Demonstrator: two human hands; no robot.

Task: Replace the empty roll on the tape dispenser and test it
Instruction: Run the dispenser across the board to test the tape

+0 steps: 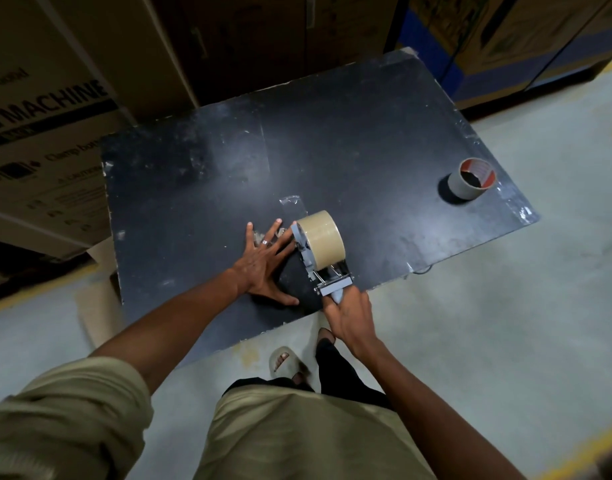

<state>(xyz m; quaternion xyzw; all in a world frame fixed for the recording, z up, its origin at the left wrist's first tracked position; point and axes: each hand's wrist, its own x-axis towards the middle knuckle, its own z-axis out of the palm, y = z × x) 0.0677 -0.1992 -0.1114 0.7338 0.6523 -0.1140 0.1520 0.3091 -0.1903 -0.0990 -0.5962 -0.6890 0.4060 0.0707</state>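
A grey hand-held tape dispenser lies low on the black table, near its front edge. A full tan tape roll sits on it. My right hand grips the dispenser's handle from the front. Just left of the dispenser, my left hand is pressed flat on the table with fingers spread. A strip of clear tape is stuck to the table just beyond the roll. The empty cardboard core stands on the table's right side, far from both hands.
Large cardboard cartons stand against the table's left and far sides. A blue-edged carton is at the back right. Pale concrete floor spreads to the right and front, where my feet stand.
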